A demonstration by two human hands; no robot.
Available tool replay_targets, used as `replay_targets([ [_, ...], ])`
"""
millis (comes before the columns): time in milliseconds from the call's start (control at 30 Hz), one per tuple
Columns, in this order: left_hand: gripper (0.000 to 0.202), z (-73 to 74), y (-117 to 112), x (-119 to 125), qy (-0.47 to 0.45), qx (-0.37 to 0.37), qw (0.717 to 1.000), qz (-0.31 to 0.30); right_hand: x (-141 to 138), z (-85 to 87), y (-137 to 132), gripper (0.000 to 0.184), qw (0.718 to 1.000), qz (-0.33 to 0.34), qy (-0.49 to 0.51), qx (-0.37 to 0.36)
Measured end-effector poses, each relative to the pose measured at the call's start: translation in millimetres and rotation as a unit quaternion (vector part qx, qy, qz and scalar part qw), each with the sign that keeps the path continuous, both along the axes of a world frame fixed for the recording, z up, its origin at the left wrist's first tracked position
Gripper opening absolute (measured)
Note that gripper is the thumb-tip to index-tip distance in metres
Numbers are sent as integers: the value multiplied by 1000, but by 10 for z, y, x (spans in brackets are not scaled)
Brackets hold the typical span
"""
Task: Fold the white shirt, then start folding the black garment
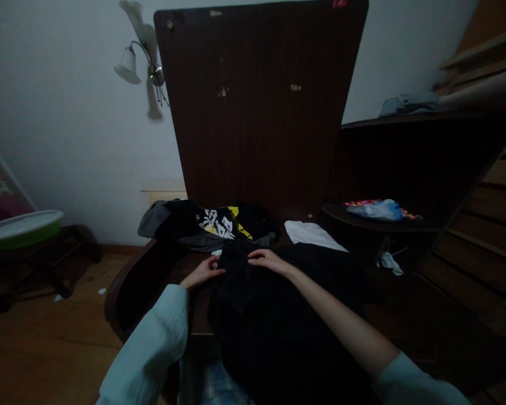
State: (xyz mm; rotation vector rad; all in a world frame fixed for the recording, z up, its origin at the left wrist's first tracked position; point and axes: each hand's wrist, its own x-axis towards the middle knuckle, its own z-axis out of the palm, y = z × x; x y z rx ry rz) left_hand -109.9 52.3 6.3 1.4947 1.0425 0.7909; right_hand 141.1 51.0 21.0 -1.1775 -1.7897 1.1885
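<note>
A large black garment (pixel 270 315) lies spread across the dark wooden surface and hangs down its front toward me. My left hand (pixel 204 271) is at the garment's left edge, thumb and fingers curled in on the fabric. Just to the right, my right hand (pixel 270 262) pinches the top part of the same cloth, its fingertips bent down into it. Folds in the dim light hide how much fabric each hand has. Behind both hands lies a folded black shirt with white and yellow print (pixel 225 222), grey cloth at its left end.
White cloth (pixel 314 233) lies behind the black garment. A tall dark panel (pixel 261 112) stands at the back. To the right, a shelf (pixel 425 224) bears a blue-white plastic bag (pixel 377 210). A green and white basin (pixel 23 229) rests on a stool at left, near a wall lamp (pixel 129 66).
</note>
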Motion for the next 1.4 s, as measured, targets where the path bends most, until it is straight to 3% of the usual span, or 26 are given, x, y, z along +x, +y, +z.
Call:
replay_targets([
  [133, 48, -54, 53, -4, -22, -6, 1000, 9, 28, -77, 86, 41, 999, 11, -41, 4],
  [233, 44, -78, 79, -11, -7, 5, 1000, 17, 47, -29, 123, 38, 996, 37, -60, 56],
  [400, 44, -87, 94, -33, -4, 50, 998, 30, 8, 46, -71, 45, 961, -92, -164, 201],
  [500, 50, -90, 97, -43, 10, 86, 995, 48, -60, -40, -349, 50, 936, -15, -236, 260],
  [600, 67, -75, 73, -39, 14, 113, 992, 53, -123, -167, -565, 49, 920, 63, -288, 257],
  [733, 80, 3, -2, -15, 20, 150, 987, 44, -152, -250, -613, 47, 910, 74, -330, 240],
  [900, 58, 107, -66, 8, 99, 146, 984, 20, -152, -272, -473, 49, 905, 68, -346, 238],
  [1100, 45, 87, -41, -1, 118, 149, 982, -7, -218, -271, -257, 48, 899, 58, -365, 234],
  [1400, 21, 56, 45, -30, 90, 190, 972, 101, -299, -260, 5, 46, 901, 47, -362, 235],
])
